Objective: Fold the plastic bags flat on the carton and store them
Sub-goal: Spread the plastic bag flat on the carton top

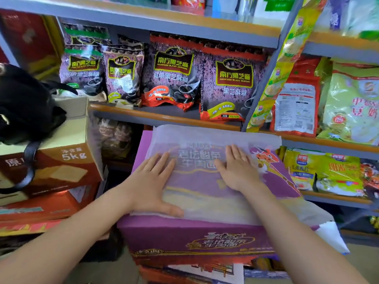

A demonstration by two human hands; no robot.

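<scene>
While both palms lie flat on it, the bag (pixel 205 181), a thin translucent plastic sheet, is spread across the top of the purple carton (pixel 194 238), whose print shows through it. The left hand (pixel 152 181) presses on the bag's near left part, fingers straight and slightly fanned, thumb stretched along the near edge. The right hand (pixel 238 169) presses nearer the middle, fingers straight and close together, pointing far. Neither hand pinches or curls round anything. The bag's far edge reaches the carton's far side, and its right end hangs off the carton's near right corner. To the left stands a brown box (pixel 61 171) marked 5kg, with a black bag (pixel 24 103) resting on top, its strap hanging down the box front. Beneath lies a red box (pixel 37 212). Behind the carton, the shelf (pixel 164 117) carries dark sesame packs (pixel 227 85), and further right sit green and yellow packets (pixel 348 103).
</scene>
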